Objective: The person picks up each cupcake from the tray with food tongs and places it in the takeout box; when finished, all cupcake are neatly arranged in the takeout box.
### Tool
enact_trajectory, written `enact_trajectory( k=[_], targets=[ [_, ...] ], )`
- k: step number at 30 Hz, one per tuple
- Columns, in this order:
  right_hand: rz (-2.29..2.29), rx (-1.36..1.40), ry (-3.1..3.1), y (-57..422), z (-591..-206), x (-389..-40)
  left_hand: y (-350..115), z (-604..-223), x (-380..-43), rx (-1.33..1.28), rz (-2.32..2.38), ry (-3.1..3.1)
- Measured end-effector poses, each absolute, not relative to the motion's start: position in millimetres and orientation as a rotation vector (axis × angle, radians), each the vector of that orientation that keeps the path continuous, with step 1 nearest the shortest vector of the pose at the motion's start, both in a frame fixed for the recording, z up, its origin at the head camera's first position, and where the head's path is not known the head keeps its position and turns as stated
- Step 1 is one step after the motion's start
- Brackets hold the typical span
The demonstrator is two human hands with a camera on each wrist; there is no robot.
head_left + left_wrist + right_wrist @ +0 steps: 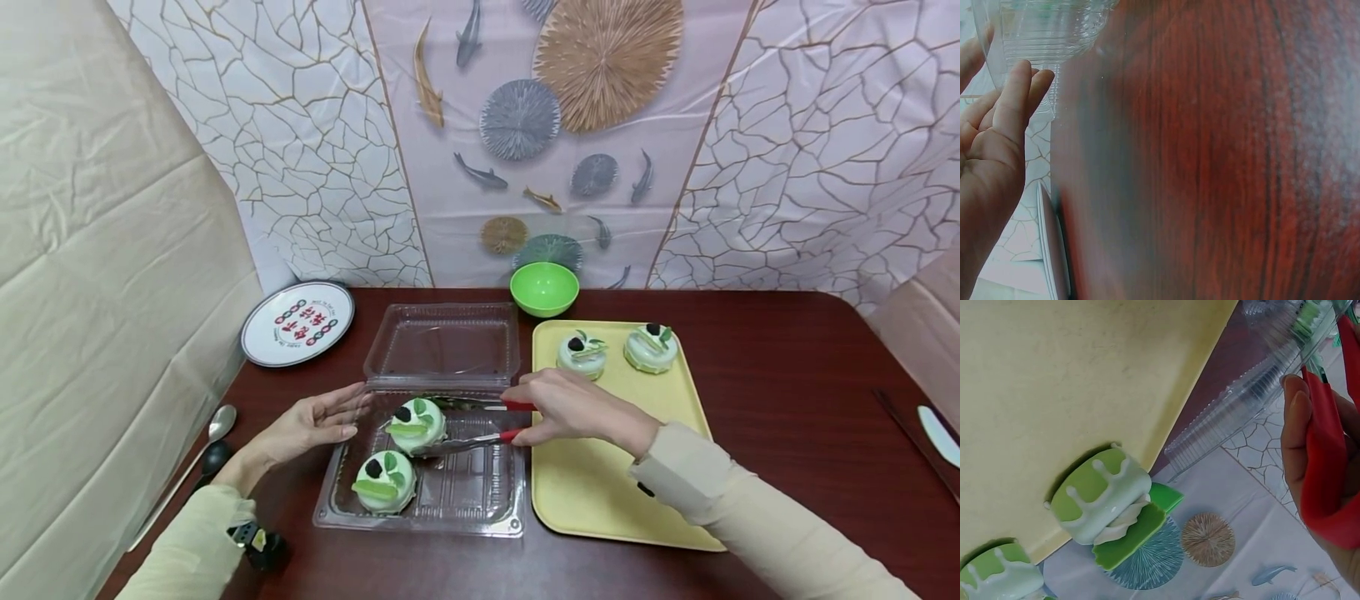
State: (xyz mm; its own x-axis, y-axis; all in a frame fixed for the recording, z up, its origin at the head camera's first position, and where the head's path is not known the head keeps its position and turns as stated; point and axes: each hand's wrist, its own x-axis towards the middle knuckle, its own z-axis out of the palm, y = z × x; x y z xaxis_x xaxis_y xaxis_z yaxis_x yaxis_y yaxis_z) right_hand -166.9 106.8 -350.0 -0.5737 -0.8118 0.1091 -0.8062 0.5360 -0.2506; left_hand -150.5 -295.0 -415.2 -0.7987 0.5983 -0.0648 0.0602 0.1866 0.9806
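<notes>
My right hand [573, 407] grips a pair of tongs with red handles [1325, 462]. Their metal arms [472, 442] reach into a clear plastic container [472, 523], one on each side of the upper small cake [417, 427]. Whether they press on that cake I cannot tell. Just in front of it in the same container sits another cake [383, 482]; both have white icing, a dark berry and green leaves. My left hand [303, 429], its fingers fairly straight, is at the container's left wall; in the left wrist view the fingertips [1019, 75] appear against the clear plastic.
The container's lid [450, 342] lies folded back. To the right, a yellow tray [600, 492] bears two similar cakes [651, 348]. Behind stands a green bowl [544, 290]. A white plate [297, 323] and a spoon [222, 423] are at left, a white-ended utensil [939, 435] at far right.
</notes>
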Motion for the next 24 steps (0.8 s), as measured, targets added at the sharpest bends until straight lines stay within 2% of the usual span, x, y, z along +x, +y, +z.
enact_trajectory(
  k=[24],
  targets=[
    [-0.346,-1.385,2.804,89,-352,-167,-296,-416,-150,0.645,1.678,2.006]
  ],
)
